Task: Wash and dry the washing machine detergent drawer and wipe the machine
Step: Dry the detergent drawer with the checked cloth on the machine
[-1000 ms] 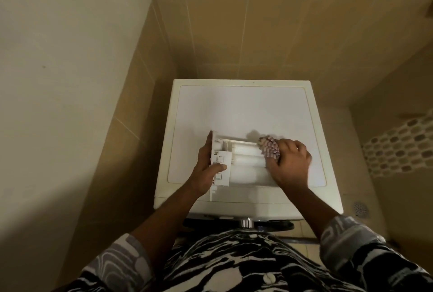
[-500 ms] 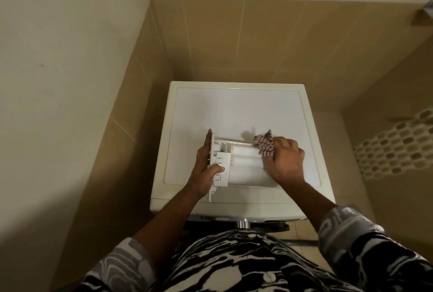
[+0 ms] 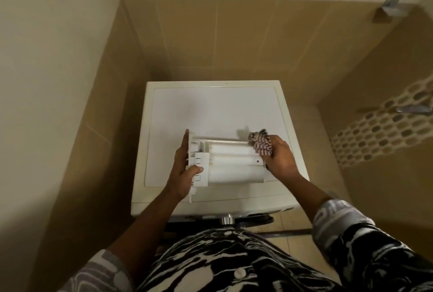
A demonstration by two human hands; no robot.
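Fingers (image 3: 185, 145) of the left hand (image 3: 185, 172) clamp the front panel of the detergent drawer (image 3: 225, 162), likely steadying it while the right hand (image 3: 280, 159), closed around a bunched striped cloth (image 3: 261, 143), dries its far end. White, ribbed and apparently clean, the drawer rests atop the washing machine (image 3: 210, 109).

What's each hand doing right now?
Left hand: closed on the detergent drawer, gripping its front end.
Right hand: closed on a striped cloth.
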